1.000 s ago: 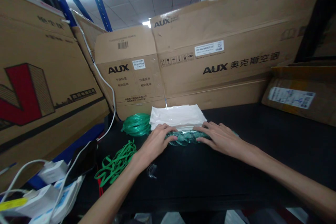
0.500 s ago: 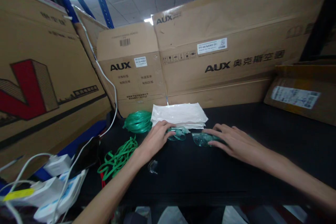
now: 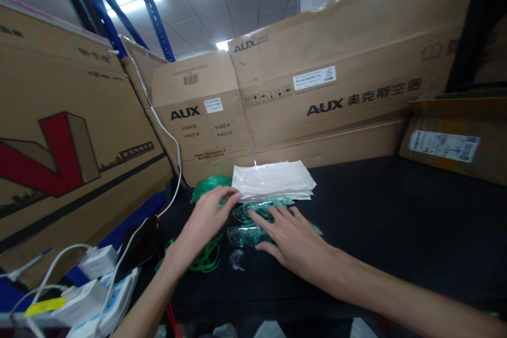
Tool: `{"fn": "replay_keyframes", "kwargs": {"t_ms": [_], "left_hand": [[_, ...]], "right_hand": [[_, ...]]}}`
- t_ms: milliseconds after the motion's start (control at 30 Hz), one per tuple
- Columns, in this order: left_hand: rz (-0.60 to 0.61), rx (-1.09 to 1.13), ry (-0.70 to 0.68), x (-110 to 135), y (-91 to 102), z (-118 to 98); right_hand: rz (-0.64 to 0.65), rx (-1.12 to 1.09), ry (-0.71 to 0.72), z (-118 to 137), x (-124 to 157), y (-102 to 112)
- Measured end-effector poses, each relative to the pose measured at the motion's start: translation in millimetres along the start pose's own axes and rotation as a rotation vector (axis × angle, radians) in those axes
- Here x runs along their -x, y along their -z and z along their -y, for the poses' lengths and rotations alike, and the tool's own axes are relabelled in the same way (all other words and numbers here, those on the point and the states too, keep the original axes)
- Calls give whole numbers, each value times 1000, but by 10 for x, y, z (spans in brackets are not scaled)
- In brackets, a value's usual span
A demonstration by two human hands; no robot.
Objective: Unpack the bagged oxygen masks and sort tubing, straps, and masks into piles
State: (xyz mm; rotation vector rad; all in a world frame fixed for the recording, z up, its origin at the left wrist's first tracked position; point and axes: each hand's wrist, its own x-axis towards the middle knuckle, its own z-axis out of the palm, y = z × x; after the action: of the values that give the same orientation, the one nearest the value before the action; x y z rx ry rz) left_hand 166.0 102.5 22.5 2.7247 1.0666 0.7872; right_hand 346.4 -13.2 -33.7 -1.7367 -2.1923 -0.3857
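Note:
Two clear green-tinted plastic masks (image 3: 253, 219) lie on the black table (image 3: 396, 222), just in front of a stack of white plastic bags (image 3: 273, 179). My right hand (image 3: 289, 235) rests flat on the nearer mask with its fingers spread. My left hand (image 3: 206, 216) reaches to the left of the masks, fingers stretched out, over a coil of green tubing (image 3: 209, 186). A bundle of green elastic straps (image 3: 202, 259) lies below my left wrist. A small clear plastic piece (image 3: 236, 260) sits near my right hand.
Large AUX cardboard boxes (image 3: 317, 100) wall in the back and left of the table. Another labelled carton (image 3: 455, 137) stands at the right. White chargers and cables (image 3: 87, 285) and a dark phone (image 3: 137, 237) lie at the lower left.
Both hands have moved left. My right hand has slid a mask leftward, next to the other one. My left hand has left the mask and gone over the green tubing.

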Motion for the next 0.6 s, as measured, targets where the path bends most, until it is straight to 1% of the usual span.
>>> {"fn": "replay_keyframes", "kwargs": {"t_ms": [33, 100, 167, 233, 300, 367, 500, 600], "left_hand": [[23, -16, 37, 91, 64, 0], [86, -58, 107, 268, 136, 3], [155, -98, 173, 403, 135, 10], [213, -132, 225, 471, 85, 19], [252, -161, 251, 471, 16, 21], [265, -193, 254, 425, -45, 13], [275, -229, 276, 289, -99, 29], [304, -133, 309, 211, -126, 136]], "right_hand": [[-18, -9, 1, -33, 25, 43], [-49, -13, -26, -178, 134, 105], [-66, -7, -82, -384, 285, 119], [-45, -26, -119, -580, 428, 87], [13, -71, -140, -707, 522, 30], [52, -104, -169, -749, 542, -24], [58, -158, -188, -710, 394, -62], [61, -219, -173, -713, 269, -36]]}}
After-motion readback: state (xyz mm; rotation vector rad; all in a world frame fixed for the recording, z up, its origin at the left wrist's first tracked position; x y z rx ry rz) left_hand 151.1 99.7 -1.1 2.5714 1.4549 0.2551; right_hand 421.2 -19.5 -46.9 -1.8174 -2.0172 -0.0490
